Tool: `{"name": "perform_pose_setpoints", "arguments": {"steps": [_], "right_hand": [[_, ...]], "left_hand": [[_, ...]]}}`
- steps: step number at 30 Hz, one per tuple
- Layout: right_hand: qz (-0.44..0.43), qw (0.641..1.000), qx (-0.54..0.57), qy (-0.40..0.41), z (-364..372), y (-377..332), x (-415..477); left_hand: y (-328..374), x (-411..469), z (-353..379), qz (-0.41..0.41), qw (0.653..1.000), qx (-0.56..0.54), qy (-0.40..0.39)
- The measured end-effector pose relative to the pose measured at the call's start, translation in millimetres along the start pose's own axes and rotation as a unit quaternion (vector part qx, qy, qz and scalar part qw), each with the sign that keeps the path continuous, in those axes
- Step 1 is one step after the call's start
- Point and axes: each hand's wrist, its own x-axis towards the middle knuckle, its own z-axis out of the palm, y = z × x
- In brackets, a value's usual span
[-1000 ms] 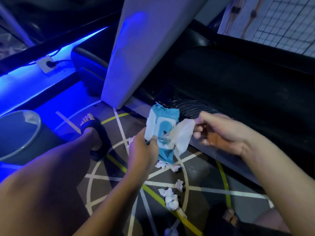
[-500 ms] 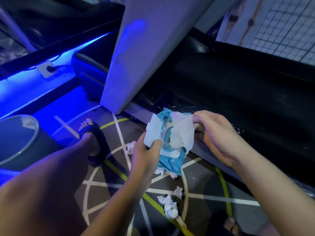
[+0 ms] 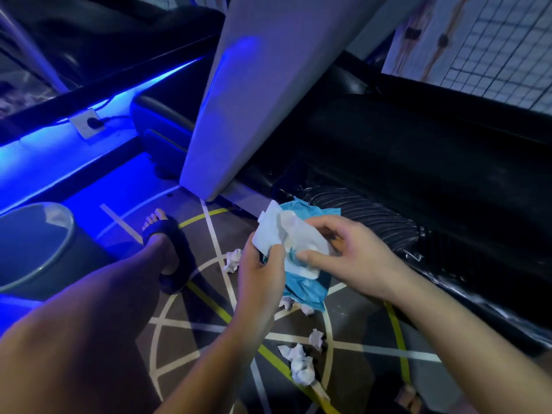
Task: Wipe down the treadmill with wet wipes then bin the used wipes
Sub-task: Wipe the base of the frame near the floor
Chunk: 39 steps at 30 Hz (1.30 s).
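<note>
While the left hand (image 3: 263, 264) is clamping the blue wipe pack (image 3: 304, 282) from the near-left side, thumb pressed over its front and fingers curled behind, the pack is being kept upright and steady, probably so that a sheet can come out without the whole pack following. The right hand (image 3: 349, 255) is reaching in from the right, palm turned down, with the thumb and fingertips pinching a white wipe (image 3: 298, 237) that is bunching over the pack's opening; the other fingers are curling loosely. Both forearms are coming up from the near edge and meeting in the middle, wrists slightly bent, held over the floor and not over the machine, which suits fetching a fresh sheet before more wiping.

Just below the hands, crumpled used wipes (image 3: 301, 366) are lying scattered on the patterned floor mat (image 3: 185, 330), not yet binned. Far to the left, a round bin (image 3: 35, 264) is standing well apart from them, lit blue. Beyond the hands on the right, the dark treadmill deck (image 3: 418, 174) is stretching away, with its pale upright post (image 3: 254, 100) rising just behind the pack. A sandalled foot (image 3: 167, 246) is resting on the mat between the bin and the hands.
</note>
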Motion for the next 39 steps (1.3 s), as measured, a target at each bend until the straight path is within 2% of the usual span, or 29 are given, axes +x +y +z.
{"name": "perform_pose_setpoints", "arguments": {"steps": [3,8,9,12,14,18,21,24,27,31,33,36,39], "right_hand": [[-0.005,0.999,0.042,0.017,-8.1,3.5,-0.8],[-0.005,0.994,-0.023,0.103,-17.3,13.4,3.2],[0.004,0.993,0.001,0.118,-17.4,13.6,4.4],[0.094,0.963,0.226,0.111,-11.3,6.8,6.2],[0.136,0.944,0.284,0.096,-5.3,5.8,7.6],[0.141,0.940,0.298,0.091,7.4,2.6,10.9],[0.168,0.935,0.298,0.093,11.2,1.2,12.8],[0.177,0.926,0.317,0.101,11.7,0.8,12.5],[0.164,0.919,0.331,0.138,6.5,-0.5,13.2],[0.158,0.914,0.319,0.193,-8.1,2.3,15.6],[0.165,0.899,0.330,0.234,-21.3,3.7,18.0],[0.171,0.856,0.387,0.296,-44.8,5.0,19.2],[0.196,0.823,0.432,0.313,-53.3,13.4,19.1]], "left_hand": [[-2.3,0.7,2.5,0.007,1.000,0.013,-0.003],[-1.0,-0.4,4.4,0.008,1.000,0.014,0.004],[-0.3,-0.7,4.8,0.005,1.000,0.008,0.004],[1.3,-0.3,5.8,-0.002,1.000,-0.016,-0.003],[5.6,-3.5,7.2,-0.001,0.999,-0.033,-0.017],[7.9,-3.8,4.1,0.005,0.999,-0.030,-0.039],[4.1,-1.7,1.6,0.012,0.997,0.036,-0.066],[-2.8,-2.5,3.6,0.043,0.994,0.083,-0.054],[-6.1,-3.8,6.3,0.071,0.990,0.105,-0.055],[-3.6,-5.9,7.6,0.062,0.991,0.104,-0.052],[-0.8,-6.0,8.0,0.057,0.994,0.079,-0.039],[2.3,-2.0,4.1,0.026,0.999,0.019,0.011],[1.1,6.7,-3.1,-0.003,0.998,-0.022,0.059]]}}
